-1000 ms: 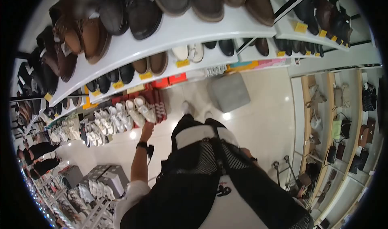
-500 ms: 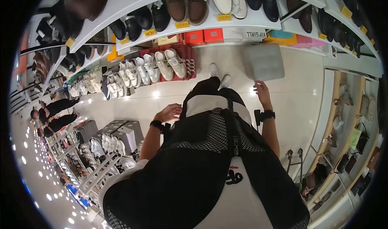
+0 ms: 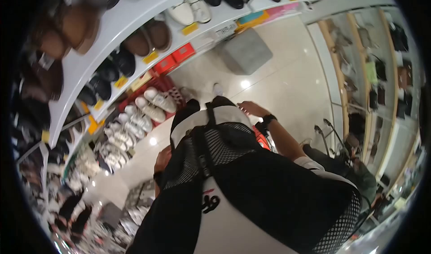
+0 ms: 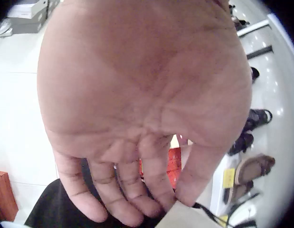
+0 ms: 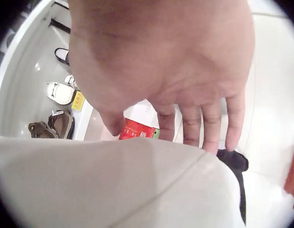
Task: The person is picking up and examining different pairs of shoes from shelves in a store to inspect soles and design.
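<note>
In the head view my left hand (image 3: 162, 159) hangs beside the black vest (image 3: 188, 155), partly hidden by it. The left wrist view shows that hand (image 4: 142, 109) with palm facing the camera, fingers loosely bent and holding nothing. My right hand (image 3: 252, 109) is by the white shirt hem (image 3: 238, 113) at the waist, fingers extended. In the right wrist view its palm (image 5: 166, 61) and spread fingers stand behind a pale cloth (image 5: 118, 180), with nothing held.
Shelves (image 3: 107, 43) of shoes curve along the front and left, with white sneakers (image 3: 155, 106) below. A grey stool (image 3: 247, 52) stands on the tiled floor. Bags line wooden-edged shelves (image 3: 350, 70) at right. Someone in dark clothes (image 3: 330, 162) is behind at right, near metal rails (image 3: 324, 135).
The head view has turned and shifted. My right hand has moved from out by the stool to my waist. My left hand, earlier out near the sneakers, is down at my side.
</note>
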`<state>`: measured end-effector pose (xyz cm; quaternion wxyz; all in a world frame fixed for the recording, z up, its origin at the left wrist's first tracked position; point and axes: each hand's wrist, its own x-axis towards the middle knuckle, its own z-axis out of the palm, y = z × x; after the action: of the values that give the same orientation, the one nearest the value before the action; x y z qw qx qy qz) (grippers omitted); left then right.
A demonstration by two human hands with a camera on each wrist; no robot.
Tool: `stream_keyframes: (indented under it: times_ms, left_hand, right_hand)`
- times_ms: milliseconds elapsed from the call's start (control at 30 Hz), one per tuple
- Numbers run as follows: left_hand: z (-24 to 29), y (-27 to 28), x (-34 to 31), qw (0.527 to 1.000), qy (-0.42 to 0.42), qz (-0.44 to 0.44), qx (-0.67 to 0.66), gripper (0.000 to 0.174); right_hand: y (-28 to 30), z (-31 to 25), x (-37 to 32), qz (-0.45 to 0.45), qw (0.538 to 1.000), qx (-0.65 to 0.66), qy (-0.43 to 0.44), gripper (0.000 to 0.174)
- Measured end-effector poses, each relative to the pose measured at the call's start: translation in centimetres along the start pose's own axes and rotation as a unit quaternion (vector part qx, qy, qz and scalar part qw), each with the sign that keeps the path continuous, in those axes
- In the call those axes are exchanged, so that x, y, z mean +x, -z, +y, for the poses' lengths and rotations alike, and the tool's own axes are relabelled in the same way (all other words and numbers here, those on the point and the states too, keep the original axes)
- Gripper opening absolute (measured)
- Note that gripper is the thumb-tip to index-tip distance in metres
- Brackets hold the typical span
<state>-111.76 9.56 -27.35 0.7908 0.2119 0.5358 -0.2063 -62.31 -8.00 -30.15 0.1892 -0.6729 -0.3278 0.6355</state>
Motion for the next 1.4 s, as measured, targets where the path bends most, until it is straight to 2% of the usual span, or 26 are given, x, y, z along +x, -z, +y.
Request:
stream_keyframes:
  times_ms: [33,67,133,200,267,333,467,500,567,633,733,867,900,967,1000,1033,1067,1100,1133,1167,1200,1233,1267,1300,1367,1400]
  left_hand:
    - [-0.2,0.9,-0.3,1.000,-0.023,0.000,0.017,0.027]
    - [-0.3,1.6,-0.7,0.998,-0.049,0.002,0.030,0.026]
    - [-0.2,2.8,-1.2,0.994,-0.094,0.012,0.055,0.024]
    - [0.2,3.8,-1.5,0.987,-0.138,0.022,0.082,0.023]
    - [0.8,4.6,-1.8,0.976,-0.190,0.042,0.096,0.022]
    - [1.4,5.1,-2.0,0.961,-0.250,0.076,0.094,0.020]
    - [4.4,5.6,-1.3,0.944,-0.266,0.129,0.148,0.014]
    - [4.9,5.4,-0.8,0.958,-0.272,0.078,0.036,0.015]
    - [5.9,5.3,0.5,0.944,-0.277,-0.041,-0.177,0.016]
    - [7.8,4.7,1.4,0.956,-0.258,-0.004,-0.142,0.021]
    - [9.6,2.0,-1.1,0.937,-0.330,0.029,-0.109,0.021]
    - [8.5,3.8,1.9,0.951,-0.304,0.047,-0.036,0.021]
    - [8.0,4.0,1.7,0.958,-0.283,0.055,0.004,0.022]
    - [8.0,4.5,1.9,0.963,-0.255,0.087,-0.004,0.016]
    - [7.6,5.7,3.1,0.944,-0.284,0.133,0.101,0.013]
    - [9.0,5.2,2.6,0.911,-0.310,0.177,0.207,0.009]
    - [10.1,4.6,1.7,0.848,-0.335,0.295,0.286,0.006]
    - [10.8,5.9,2.0,0.806,-0.420,0.288,0.302,0.007]
    - [12.4,6.9,1.8,0.782,-0.423,0.332,0.316,0.011]
    - [14.2,7.7,1.2,0.769,-0.473,0.327,0.278,0.015]
    - [16.5,7.0,-0.4,0.751,-0.479,0.377,0.254,0.013]
    - [20.1,4.0,-4.0,0.725,-0.512,0.398,0.229,0.012]
    - [22.3,3.8,-5.2,0.681,-0.545,0.426,0.242,0.010]
    - [24.4,2.4,-6.9,0.676,-0.594,0.390,0.195,0.009]
    - [27.0,0.5,-9.9,0.701,-0.608,0.347,0.138,0.005]
    - [28.2,-1.1,-11.4,0.684,-0.632,0.345,0.117,0.004]
  right_hand:
    - [-1.3,-1.6,-0.2,0.013,0.979,0.151,-0.133,0.057]
    - [-2.2,-2.6,-0.2,0.022,0.971,0.178,-0.158,0.071]
    - [-3.5,-6.4,-1.1,0.029,0.966,0.214,-0.142,0.066]
    - [-4.1,-7.3,-1.0,0.034,0.961,0.240,-0.132,0.065]
    - [-4.4,-7.2,-0.1,0.059,0.973,0.193,-0.110,0.049]
    - [-4.0,-7.1,0.9,0.070,0.979,0.162,-0.104,0.045]
    - [-3.0,-7.4,2.8,0.107,0.991,0.069,-0.048,0.046]
    - [-2.4,-8.1,2.9,0.102,0.992,0.057,-0.056,0.047]
    - [-1.3,-9.1,3.4,0.109,0.992,0.008,-0.063,0.046]
    - [-0.7,-9.7,4.0,0.102,0.993,-0.003,-0.058,0.040]
    - [0.3,-10.1,4.9,0.071,0.996,-0.021,-0.055,0.045]
    - [1.0,-9.7,6.1,0.064,0.997,-0.026,-0.046,0.043]
    - [1.0,-11.8,5.6,0.079,0.992,-0.071,-0.075,0.041]
    - [1.5,-9.8,7.9,0.102,0.981,-0.162,-0.036,0.038]
    - [1.7,-12.1,7.4,0.124,0.979,-0.157,-0.043,0.036]
    - [2.0,-13.3,7.7,0.168,0.973,-0.161,0.015,0.036]
    - [2.6,-14.4,8.4,0.195,0.969,-0.142,0.058,0.036]
    - [3.3,-15.7,9.3,0.222,0.962,-0.122,0.100,0.036]
    - [3.8,-17.4,10.0,0.243,0.958,-0.074,0.133,0.036]
    - [4.3,-19.2,10.4,0.267,0.950,-0.025,0.160,0.035]
    - [5.1,-21.1,11.2,0.282,0.934,-0.003,0.220,0.033]
    - [5.8,-23.1,11.7,0.299,0.913,0.018,0.277,0.031]
    - [6.4,-25.9,11.3,0.299,0.911,0.065,0.276,0.028]
    - [7.2,-28.9,10.4,0.297,0.907,0.110,0.278,0.025]
    - [8.2,-33.5,8.9,0.303,0.881,0.192,0.308,0.020]
    - [9.0,-34.8,8.1,0.306,0.880,0.192,0.308,0.020]
